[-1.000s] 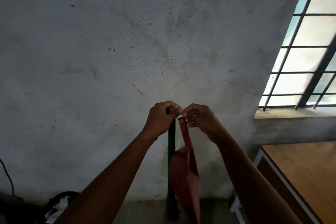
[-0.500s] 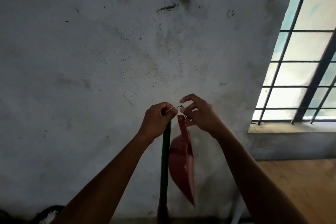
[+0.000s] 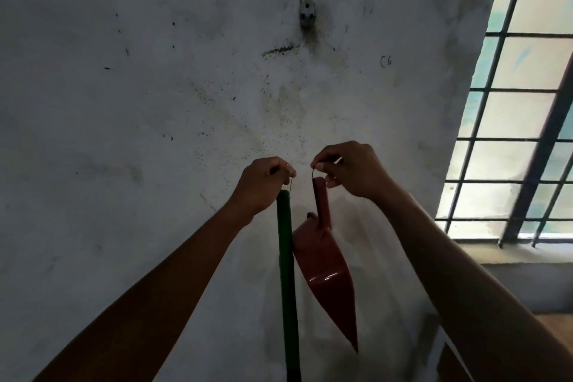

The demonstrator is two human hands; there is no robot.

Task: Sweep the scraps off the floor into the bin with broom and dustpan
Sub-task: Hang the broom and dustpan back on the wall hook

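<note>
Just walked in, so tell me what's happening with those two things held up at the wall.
A person stands facing a stained wall, arms raised. The left hand pinches a thin wire loop at the top of a green broom handle. The right hand pinches a similar loop at the top of a red dustpan, which hangs blade down. The two are held side by side below a small wall fitting. No sweeping is under way in this view.

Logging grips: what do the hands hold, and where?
Left hand pinches the broom's top wire loop; right hand pinches the dustpan's handle loop.
</note>
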